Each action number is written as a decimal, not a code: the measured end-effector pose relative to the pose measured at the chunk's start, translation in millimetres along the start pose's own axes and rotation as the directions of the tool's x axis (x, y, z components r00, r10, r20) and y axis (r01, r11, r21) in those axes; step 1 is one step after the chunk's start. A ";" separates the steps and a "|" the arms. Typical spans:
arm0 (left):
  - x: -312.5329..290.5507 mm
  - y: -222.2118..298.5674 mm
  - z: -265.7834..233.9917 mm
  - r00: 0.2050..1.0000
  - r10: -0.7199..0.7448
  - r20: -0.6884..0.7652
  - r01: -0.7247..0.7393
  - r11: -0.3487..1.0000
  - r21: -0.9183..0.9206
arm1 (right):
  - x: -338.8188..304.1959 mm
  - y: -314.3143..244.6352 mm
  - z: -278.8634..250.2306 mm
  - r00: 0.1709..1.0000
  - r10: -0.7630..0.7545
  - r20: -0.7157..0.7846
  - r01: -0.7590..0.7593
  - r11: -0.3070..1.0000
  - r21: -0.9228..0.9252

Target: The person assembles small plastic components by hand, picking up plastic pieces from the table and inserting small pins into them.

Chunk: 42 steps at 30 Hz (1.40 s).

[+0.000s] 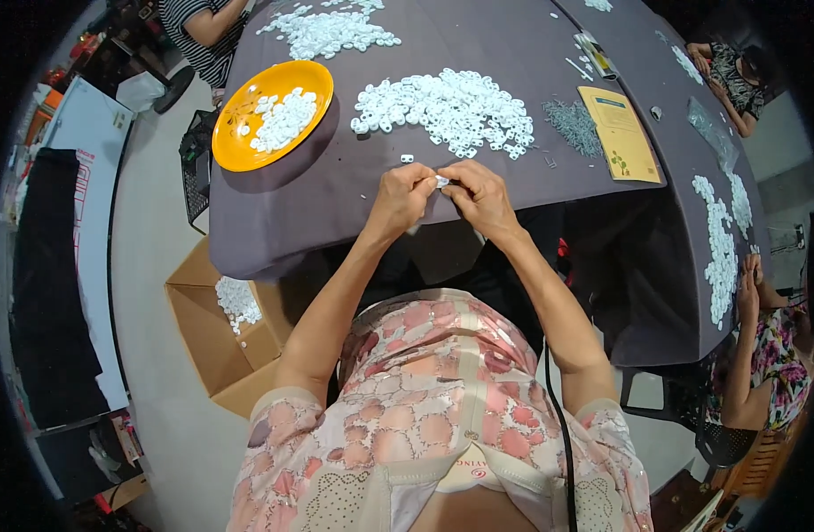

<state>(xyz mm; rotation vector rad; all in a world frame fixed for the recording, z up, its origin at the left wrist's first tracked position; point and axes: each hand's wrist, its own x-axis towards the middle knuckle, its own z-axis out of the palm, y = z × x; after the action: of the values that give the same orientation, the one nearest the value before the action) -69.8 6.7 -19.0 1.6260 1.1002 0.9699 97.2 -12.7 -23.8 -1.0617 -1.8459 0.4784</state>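
Observation:
Over the near edge of the table, my left hand and my right hand meet fingertip to fingertip. Both pinch one small white plastic piece between them; its details are mostly covered by my fingers. Just beyond my left hand lies a single white piece with two dark holes. A wide heap of similar white plastic pieces spreads farther back. To the right of the heap sits a pile of thin grey metal pins or wires, too small to make out exactly.
An orange plate with white pieces stands at the left. Below it, a cardboard box on the floor holds more. A yellow booklet lies at the right of the grey tablecloth. Other people sit around the tables beside more white heaps.

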 end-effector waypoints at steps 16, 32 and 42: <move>-1.1 -3.9 1.0 0.998 -0.051 -0.042 0.048 0.997 -0.061 | -2.0 1.1 5.0 0.989 -0.109 -0.105 0.106 0.994 -0.028; -5.3 5.6 4.8 0.994 -0.063 -0.094 0.060 0.998 -0.028 | -19.4 42.0 -105.3 0.924 0.152 -0.352 -0.301 0.855 -0.421; -2.2 3.4 2.4 0.988 -0.119 -0.098 0.105 0.985 -0.140 | -5.6 52.1 -103.8 0.947 0.208 -0.245 -0.321 0.649 -0.690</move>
<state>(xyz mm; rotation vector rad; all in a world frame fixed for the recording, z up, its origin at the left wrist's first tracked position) -67.5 3.3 -16.6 1.4028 1.1594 1.0432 212.0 0.3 -10.9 -1.8707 -1.7729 -0.2209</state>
